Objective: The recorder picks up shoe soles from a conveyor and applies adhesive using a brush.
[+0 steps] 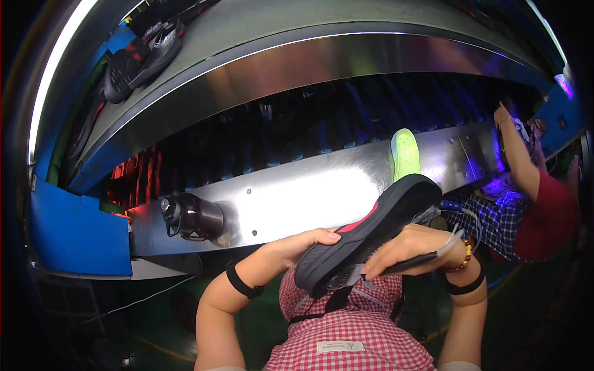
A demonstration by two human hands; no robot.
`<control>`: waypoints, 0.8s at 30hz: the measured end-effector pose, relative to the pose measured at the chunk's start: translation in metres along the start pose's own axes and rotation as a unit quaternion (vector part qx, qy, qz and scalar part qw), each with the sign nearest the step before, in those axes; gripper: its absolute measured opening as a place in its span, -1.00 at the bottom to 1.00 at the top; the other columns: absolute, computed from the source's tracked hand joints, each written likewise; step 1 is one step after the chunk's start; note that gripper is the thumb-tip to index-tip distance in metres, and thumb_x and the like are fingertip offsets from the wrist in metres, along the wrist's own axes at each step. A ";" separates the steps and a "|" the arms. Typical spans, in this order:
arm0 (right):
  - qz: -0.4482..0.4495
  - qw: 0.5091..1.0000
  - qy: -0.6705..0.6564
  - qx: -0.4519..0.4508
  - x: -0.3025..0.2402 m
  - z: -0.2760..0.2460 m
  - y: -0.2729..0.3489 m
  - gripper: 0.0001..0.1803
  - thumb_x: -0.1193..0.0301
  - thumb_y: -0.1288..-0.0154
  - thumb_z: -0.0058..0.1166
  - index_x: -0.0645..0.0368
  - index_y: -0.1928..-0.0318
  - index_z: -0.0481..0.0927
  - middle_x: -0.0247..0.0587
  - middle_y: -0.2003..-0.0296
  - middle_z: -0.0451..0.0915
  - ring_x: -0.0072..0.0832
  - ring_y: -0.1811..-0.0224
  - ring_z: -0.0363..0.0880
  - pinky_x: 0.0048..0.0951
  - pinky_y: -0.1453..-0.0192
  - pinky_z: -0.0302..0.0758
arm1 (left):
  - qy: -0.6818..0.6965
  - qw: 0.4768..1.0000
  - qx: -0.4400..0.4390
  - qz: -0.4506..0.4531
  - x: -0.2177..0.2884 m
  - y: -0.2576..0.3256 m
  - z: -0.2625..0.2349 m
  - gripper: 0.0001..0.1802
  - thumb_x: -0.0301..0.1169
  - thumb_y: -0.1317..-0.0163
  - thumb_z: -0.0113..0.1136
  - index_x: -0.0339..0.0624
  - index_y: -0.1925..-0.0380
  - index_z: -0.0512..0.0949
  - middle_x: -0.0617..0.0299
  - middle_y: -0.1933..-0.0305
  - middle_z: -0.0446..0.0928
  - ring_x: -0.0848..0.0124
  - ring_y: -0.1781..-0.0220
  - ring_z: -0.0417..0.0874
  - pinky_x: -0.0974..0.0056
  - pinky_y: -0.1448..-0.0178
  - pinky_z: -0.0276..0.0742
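While my left hand (294, 247) grips a black shoe (387, 222) with a pink-red patch, my right hand (413, 246) clasps a slim dark tool (405, 264) beside it. Just past both runs the near edge of a shiny steel ledge (309, 198), spreading between a rounded black bottle (201, 216), leftward, and a lime-green perforated sole-shaped piece (406, 154), ahead. Farther off curves a grey-green belt (346, 15).

the left hand (299, 247) holds a black shoe (385, 224) (lime-green insole (406, 154) lying just beyond).

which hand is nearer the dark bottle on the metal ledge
Left. The left hand is right of the bottle, touching the black shoe; the right hand is farther right.
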State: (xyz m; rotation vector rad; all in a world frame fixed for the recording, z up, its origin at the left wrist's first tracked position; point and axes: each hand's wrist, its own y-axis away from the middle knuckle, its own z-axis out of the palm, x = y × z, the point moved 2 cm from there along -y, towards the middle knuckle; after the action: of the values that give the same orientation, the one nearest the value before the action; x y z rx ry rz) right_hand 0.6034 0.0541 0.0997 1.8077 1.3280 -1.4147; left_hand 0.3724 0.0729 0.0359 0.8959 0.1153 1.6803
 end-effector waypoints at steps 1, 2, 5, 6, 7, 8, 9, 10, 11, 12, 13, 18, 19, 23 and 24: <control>-0.032 0.999 0.013 0.014 -0.001 0.000 0.002 -0.74 0.51 -0.21 0.13 0.21 0.07 0.64 -0.08 0.05 0.65 -0.32 0.12 0.70 -0.50 0.19 0.62 | 0.007 0.999 0.038 -0.010 -0.003 0.002 -0.002 -0.42 -0.11 -0.24 0.05 -0.40 -0.08 0.49 -0.07 0.06 0.62 0.29 0.18 0.71 0.30 0.04 0.63; 0.004 1.000 0.012 0.023 0.000 0.001 0.004 -0.75 0.51 -0.20 0.14 0.21 0.08 0.64 -0.09 0.06 0.66 -0.30 0.10 0.69 -0.47 0.14 0.62 | 0.022 0.998 0.051 -0.016 -0.003 0.005 -0.004 -0.42 -0.11 -0.24 0.04 -0.39 -0.09 0.49 -0.08 0.06 0.62 0.29 0.17 0.71 0.29 0.02 0.63; 0.078 0.993 -0.002 0.087 -0.004 0.003 0.017 -0.77 0.51 -0.18 0.18 0.20 0.12 0.64 -0.12 0.09 0.67 -0.24 0.03 0.66 -0.37 -0.01 0.60 | 0.047 0.999 -0.012 -0.016 -0.006 0.015 -0.010 -0.35 -0.06 -0.21 0.05 -0.37 -0.13 0.46 -0.08 0.02 0.61 0.27 0.11 0.69 0.26 -0.04 0.60; 0.057 0.993 -0.039 0.098 -0.003 0.008 0.016 -0.76 0.51 -0.19 0.18 0.21 0.11 0.64 -0.10 0.07 0.66 -0.24 0.01 0.66 -0.37 -0.04 0.60 | 0.041 0.999 0.020 -0.009 -0.009 0.019 -0.013 -0.33 -0.04 -0.19 0.06 -0.36 -0.15 0.45 -0.09 0.01 0.60 0.26 0.11 0.69 0.25 -0.04 0.60; 0.044 0.993 -0.035 0.104 -0.005 0.012 0.017 -0.76 0.52 -0.19 0.18 0.21 0.10 0.64 -0.09 0.07 0.66 -0.24 0.00 0.65 -0.36 -0.06 0.59 | 0.047 0.998 0.030 0.009 -0.012 0.022 -0.015 -0.31 -0.03 -0.18 0.06 -0.36 -0.16 0.44 -0.09 -0.01 0.59 0.25 0.10 0.69 0.25 -0.04 0.60; 0.040 0.995 -0.013 0.095 -0.010 0.013 0.024 -0.75 0.55 -0.17 0.17 0.24 0.10 0.65 -0.04 0.07 0.66 -0.21 0.02 0.66 -0.36 -0.05 0.60 | 0.033 0.998 0.044 0.016 -0.014 0.023 -0.016 -0.29 -0.02 -0.16 0.07 -0.36 -0.18 0.42 -0.10 -0.03 0.58 0.24 0.10 0.69 0.24 -0.04 0.60; 0.063 0.994 0.020 0.082 -0.014 0.016 0.029 -0.75 0.58 -0.16 0.15 0.26 0.11 0.66 0.00 0.08 0.66 -0.19 0.03 0.67 -0.35 -0.04 0.60 | 0.034 0.998 0.040 0.028 -0.016 0.024 -0.014 -0.27 -0.01 -0.15 0.08 -0.36 -0.19 0.40 -0.11 -0.04 0.57 0.24 0.10 0.69 0.24 -0.03 0.60; 0.052 0.994 0.010 0.099 -0.015 0.017 0.032 -0.74 0.60 -0.14 0.17 0.26 0.12 0.66 0.00 0.09 0.66 -0.19 0.03 0.67 -0.36 -0.04 0.60 | 0.044 0.998 -0.004 0.035 -0.017 0.024 -0.009 -0.24 0.00 -0.13 0.09 -0.36 -0.20 0.39 -0.12 -0.06 0.56 0.23 0.10 0.69 0.24 -0.03 0.60; 0.045 0.993 0.012 0.113 -0.016 0.019 0.034 -0.74 0.61 -0.12 0.20 0.26 0.12 0.66 -0.01 0.09 0.66 -0.20 0.03 0.67 -0.36 -0.04 0.60 | 0.065 0.998 -0.003 0.023 -0.017 0.025 -0.006 -0.23 0.00 -0.11 0.08 -0.32 -0.24 0.35 -0.12 -0.09 0.54 0.22 0.05 0.66 0.23 -0.08 0.57; -0.002 0.990 0.015 0.141 -0.018 0.019 0.035 -0.74 0.63 -0.11 0.22 0.26 0.13 0.66 -0.02 0.10 0.67 -0.20 0.04 0.67 -0.37 -0.04 0.60 | 0.093 0.995 -0.043 0.009 -0.012 0.026 -0.001 -0.20 -0.01 -0.09 0.06 -0.28 -0.28 0.31 -0.12 -0.11 0.52 0.21 0.01 0.64 0.22 -0.13 0.54; 0.033 0.987 0.024 0.157 -0.015 0.021 0.036 -0.74 0.63 -0.10 0.23 0.26 0.14 0.67 -0.02 0.11 0.67 -0.21 0.04 0.67 -0.38 -0.03 0.60 | 0.103 0.994 -0.046 -0.011 -0.009 0.028 0.005 -0.18 -0.01 -0.07 0.05 -0.25 -0.31 0.28 -0.12 -0.13 0.50 0.20 -0.04 0.62 0.21 -0.18 0.51; 0.047 0.983 0.060 0.164 -0.010 0.020 0.038 -0.77 0.63 -0.06 0.25 0.25 0.20 0.68 -0.05 0.15 0.69 -0.25 0.10 0.70 -0.40 0.01 0.63 | -0.004 0.987 0.137 0.087 0.003 0.060 0.031 -0.29 -0.06 -0.18 0.08 -0.36 -0.23 0.36 -0.08 -0.07 0.55 0.27 0.02 0.65 0.30 -0.15 0.52; 0.019 0.984 0.091 0.149 -0.013 0.020 0.039 -0.78 0.63 -0.06 0.26 0.25 0.21 0.68 -0.06 0.16 0.69 -0.25 0.11 0.70 -0.40 0.02 0.63 | 0.002 0.985 0.147 0.087 0.002 0.065 0.035 -0.30 -0.07 -0.19 0.08 -0.36 -0.22 0.37 -0.07 -0.07 0.55 0.28 0.01 0.64 0.32 -0.16 0.51; 0.038 0.963 0.048 0.261 -0.009 0.013 0.042 -0.75 0.58 -0.14 0.23 0.22 0.12 0.67 -0.06 0.10 0.67 -0.26 0.02 0.67 -0.36 -0.09 0.59 | 0.043 0.966 0.243 0.082 -0.003 0.070 0.027 -0.34 -0.08 -0.18 0.14 -0.38 -0.15 0.43 -0.06 -0.06 0.56 0.32 0.00 0.63 0.34 -0.14 0.51; 0.034 0.968 0.021 0.249 -0.006 0.013 0.043 -0.75 0.58 -0.14 0.23 0.23 0.12 0.67 -0.05 0.10 0.67 -0.25 0.01 0.66 -0.35 -0.11 0.58 | 0.058 0.966 0.231 0.100 -0.004 0.070 0.024 -0.36 -0.09 -0.18 0.15 -0.38 -0.12 0.45 -0.05 -0.04 0.56 0.32 0.02 0.63 0.35 -0.13 0.50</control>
State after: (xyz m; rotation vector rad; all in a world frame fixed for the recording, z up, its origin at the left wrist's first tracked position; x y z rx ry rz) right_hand 0.6356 0.0233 0.0931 2.1791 0.9714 -1.7968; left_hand 0.3314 0.0378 0.0865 1.1846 0.5287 1.9339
